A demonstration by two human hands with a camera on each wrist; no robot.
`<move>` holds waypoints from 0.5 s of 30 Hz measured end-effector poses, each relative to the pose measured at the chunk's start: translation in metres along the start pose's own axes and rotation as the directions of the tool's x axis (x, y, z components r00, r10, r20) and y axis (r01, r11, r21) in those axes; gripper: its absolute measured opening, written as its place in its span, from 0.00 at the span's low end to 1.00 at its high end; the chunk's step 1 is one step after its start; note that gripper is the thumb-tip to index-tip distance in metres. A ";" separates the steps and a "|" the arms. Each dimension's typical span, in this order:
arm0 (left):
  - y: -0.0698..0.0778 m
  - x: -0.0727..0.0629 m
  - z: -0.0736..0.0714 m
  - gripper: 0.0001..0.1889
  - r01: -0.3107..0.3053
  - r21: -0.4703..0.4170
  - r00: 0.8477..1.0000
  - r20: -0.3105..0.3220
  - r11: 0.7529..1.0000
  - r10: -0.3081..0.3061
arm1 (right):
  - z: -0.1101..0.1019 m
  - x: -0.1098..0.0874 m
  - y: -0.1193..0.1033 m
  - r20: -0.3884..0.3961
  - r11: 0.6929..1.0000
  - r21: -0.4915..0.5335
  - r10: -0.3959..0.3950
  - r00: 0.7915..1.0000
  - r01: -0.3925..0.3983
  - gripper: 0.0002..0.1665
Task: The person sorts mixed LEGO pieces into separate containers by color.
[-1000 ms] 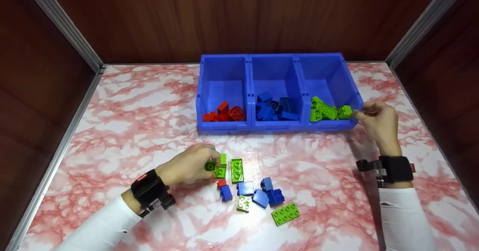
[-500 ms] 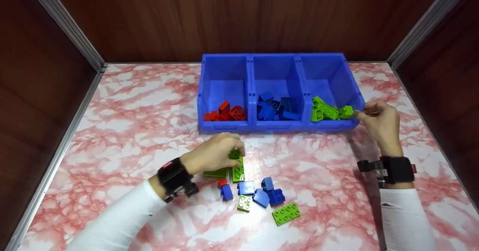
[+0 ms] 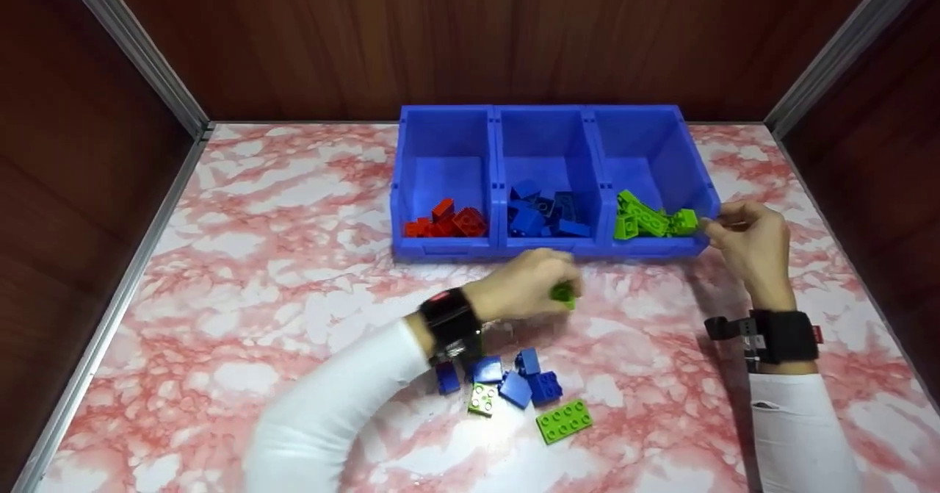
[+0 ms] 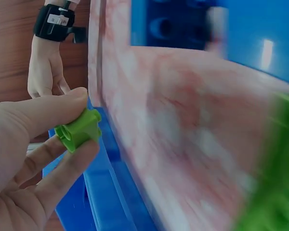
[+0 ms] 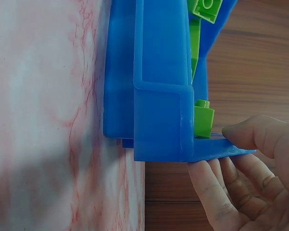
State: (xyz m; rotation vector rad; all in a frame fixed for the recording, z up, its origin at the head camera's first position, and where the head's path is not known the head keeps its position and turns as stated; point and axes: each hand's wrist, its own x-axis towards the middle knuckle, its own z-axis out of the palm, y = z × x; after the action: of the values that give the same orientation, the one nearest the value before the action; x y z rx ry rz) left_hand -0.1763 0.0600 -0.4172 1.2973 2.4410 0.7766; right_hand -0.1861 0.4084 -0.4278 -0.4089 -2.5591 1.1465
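My left hand (image 3: 530,284) pinches a small green toy brick (image 4: 80,130) between thumb and fingertips, above the table in front of the middle compartment. The blue three-compartment bin (image 3: 455,247) stands at the back. My right hand (image 3: 755,247) holds its right side wall (image 5: 221,147), thumb on the inner side and fingers outside. The right compartment holds green bricks (image 3: 646,217), the middle one blue bricks (image 3: 532,217), the left one red bricks (image 3: 443,222). Under my left wrist, part of the loose brick group is hidden.
Several blue bricks (image 3: 515,389), a square green brick (image 3: 482,399) and a longer green brick (image 3: 564,421) lie on the red-and-white marbled table (image 3: 279,287). Dark wooden panels (image 3: 470,37) enclose the back and sides.
My left hand has picked up the green brick and moved right and slightly toward the bin, its forearm now covering part of the loose bricks. My right hand stays at the bin's side wall.
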 end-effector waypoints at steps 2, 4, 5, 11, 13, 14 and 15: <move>0.006 0.015 0.003 0.10 -0.009 -0.014 1.000 -0.010 1.000 0.009 | 0.000 0.000 0.000 0.004 1.000 0.003 0.006 1.000 -0.006 0.19; 0.012 0.031 0.005 0.10 -0.016 -0.019 1.000 -0.017 1.000 0.015 | 0.000 0.001 0.000 0.008 1.000 0.004 0.010 1.000 -0.010 0.19; 0.015 0.039 0.005 0.10 -0.014 -0.023 1.000 -0.017 1.000 0.013 | 0.001 0.001 0.000 0.011 1.000 0.004 0.010 1.000 -0.010 0.19; 0.035 0.083 0.000 0.09 0.001 0.033 1.000 -0.004 0.999 0.000 | 0.002 0.001 0.000 0.026 1.000 0.000 0.010 1.000 -0.010 0.20; 0.040 0.096 -0.003 0.10 0.002 0.071 1.000 -0.001 0.997 -0.002 | 0.001 0.000 0.000 0.024 1.000 -0.004 0.013 1.000 -0.013 0.20; 0.043 0.101 -0.004 0.10 0.007 0.083 1.000 0.001 0.996 -0.008 | 0.001 0.000 0.000 0.023 1.000 -0.005 0.015 1.000 -0.015 0.20; 0.044 0.107 -0.005 0.11 0.006 0.093 1.000 -0.001 0.996 -0.006 | 0.000 0.000 0.000 0.019 1.000 -0.001 0.013 1.000 -0.013 0.19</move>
State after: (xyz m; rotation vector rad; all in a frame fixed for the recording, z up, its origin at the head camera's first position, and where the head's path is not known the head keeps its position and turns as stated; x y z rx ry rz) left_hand -0.2087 0.1668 -0.3862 1.3220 2.5078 0.6696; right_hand -0.1860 0.4084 -0.4279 -0.4168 -2.5772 1.1589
